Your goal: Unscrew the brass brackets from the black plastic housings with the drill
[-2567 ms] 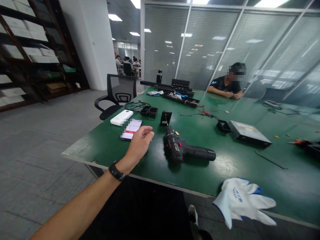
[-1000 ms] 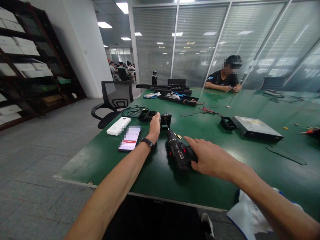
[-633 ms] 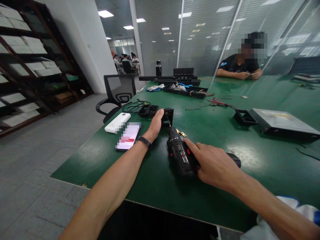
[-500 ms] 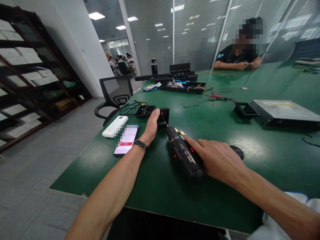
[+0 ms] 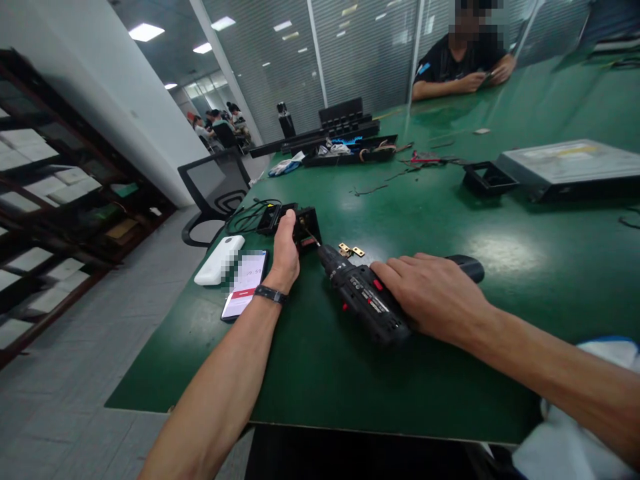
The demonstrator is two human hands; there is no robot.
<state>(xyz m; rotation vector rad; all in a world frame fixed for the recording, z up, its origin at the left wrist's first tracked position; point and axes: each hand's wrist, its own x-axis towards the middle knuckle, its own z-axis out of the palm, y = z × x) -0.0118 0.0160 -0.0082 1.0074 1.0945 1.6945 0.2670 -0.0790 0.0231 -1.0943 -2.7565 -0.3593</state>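
Observation:
My left hand (image 5: 285,251) is closed on a black box-shaped part (image 5: 311,225), steadying it on the green table (image 5: 320,373); its fingers are mostly hidden behind the part. My right hand (image 5: 433,290) grips a black cordless drill (image 5: 367,293) with red details, held on its side. The drill's thin bit points into the open side of the part. Small brass-coloured plates (image 5: 351,251) with holes lie just beyond the drill's chuck. Behind my left hand sit another black part (image 5: 273,219) and a coil of black cable (image 5: 240,217).
A phone (image 5: 245,283) and a white power bank (image 5: 220,260) lie left of my forearm. A black open frame (image 5: 487,179) and a flat metal-topped box (image 5: 575,167) stand at right. Farther back are a black tray (image 5: 350,152), loose wires (image 5: 425,159) and a seated person (image 5: 460,67).
The camera view has tilted and shifted, so the scene sits differently. Both hands keep their holds, and the drill bit still points into the black part.

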